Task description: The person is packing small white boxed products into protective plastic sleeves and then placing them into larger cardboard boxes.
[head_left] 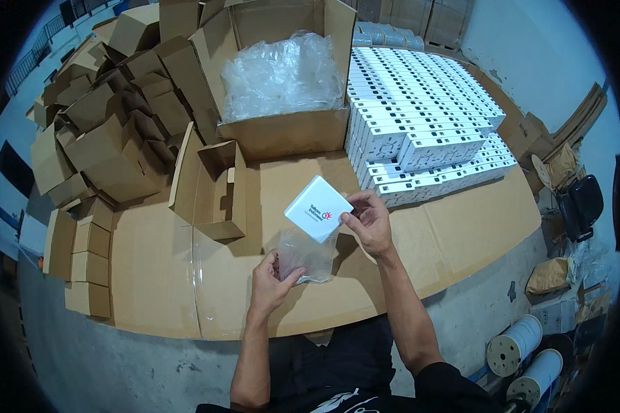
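Between thumb and fingers, my right hand (368, 224) grips a flat white square box (317, 206) by its right corner, its printed face turned up. Just below it, my left hand (272, 281) pinches a clear plastic bag (308, 256) at its left side. The bag hangs over the cardboard-covered table (420, 255), and the box's lower corner meets or overlaps its upper edge; I cannot tell whether the corner is inside. To the left of the box stands an open brown carton (220, 224) with a small piece of cardboard inside.
A large open carton (289, 134) full of clear plastic bags (282, 76) stands behind. White boxes (441, 148) are stacked at the right. Open brown cartons (107, 148) are heaped at the left, with small closed cartons (89, 268) nearer me. Cable spools (513, 344) stand on the floor at right.
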`<state>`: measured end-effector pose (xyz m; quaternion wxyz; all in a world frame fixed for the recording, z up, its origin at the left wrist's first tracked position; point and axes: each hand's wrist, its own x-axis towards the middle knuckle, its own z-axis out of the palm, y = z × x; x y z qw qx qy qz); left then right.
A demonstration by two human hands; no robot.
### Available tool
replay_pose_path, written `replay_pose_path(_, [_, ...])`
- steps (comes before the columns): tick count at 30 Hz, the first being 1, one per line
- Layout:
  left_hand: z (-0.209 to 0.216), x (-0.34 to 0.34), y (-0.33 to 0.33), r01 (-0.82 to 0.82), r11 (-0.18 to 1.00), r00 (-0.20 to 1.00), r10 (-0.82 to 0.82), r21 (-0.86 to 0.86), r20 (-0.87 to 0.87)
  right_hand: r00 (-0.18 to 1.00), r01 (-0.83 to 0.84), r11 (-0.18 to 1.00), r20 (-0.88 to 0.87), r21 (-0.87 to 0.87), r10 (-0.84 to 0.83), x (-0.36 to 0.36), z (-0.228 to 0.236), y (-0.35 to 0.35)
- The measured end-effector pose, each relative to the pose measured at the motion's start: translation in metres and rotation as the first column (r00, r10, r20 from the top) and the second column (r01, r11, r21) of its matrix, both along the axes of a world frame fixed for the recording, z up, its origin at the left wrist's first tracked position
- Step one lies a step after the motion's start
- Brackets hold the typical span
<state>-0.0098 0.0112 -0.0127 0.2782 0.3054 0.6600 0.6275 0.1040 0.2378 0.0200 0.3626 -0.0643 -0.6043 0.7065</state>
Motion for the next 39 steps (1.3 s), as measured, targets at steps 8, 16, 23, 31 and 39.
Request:
replay_pose_path(8, [0.004, 0.003, -0.001, 0.022, 1.000, 0.999, -0.022, 0.006, 0.030, 0.999, -0.035, 0.999, -0.028, -0.022, 0.034, 0.005, -0.005, 0.009])
replay_pose_path(16, [0.014, 0.006, 0.000, 0.041, 0.999, 0.996, -0.043, 0.017, 0.081, 0.986, -0.161, 0.987, 0.041, -0.018, 0.161, 0.005, -0.004, 0.011])
replay_pose_path(23, [0.014, 0.005, 0.002, 0.045, 0.997, 0.994, -0.050, 0.055, 0.094, 0.962, -0.185, 0.980, 0.189, -0.066, 0.195, -0.001, 0.004, 0.000])
replay_pose_path(31, [-0.001, -0.021, 0.024, 0.100, 0.994, 0.916, -0.112, 0.051, 0.385, 0.955, -0.156, 0.986, 0.265, 0.055, 0.136, -0.006, -0.004, 0.000])
replay_pose_path(39, [-0.003, -0.015, 0.039, -0.115, 0.969, 0.859, -0.013, 0.217, 0.512, 0.846, -0.207, 0.918, 0.409, -0.339, 0.342, -0.001, -0.008, -0.006])
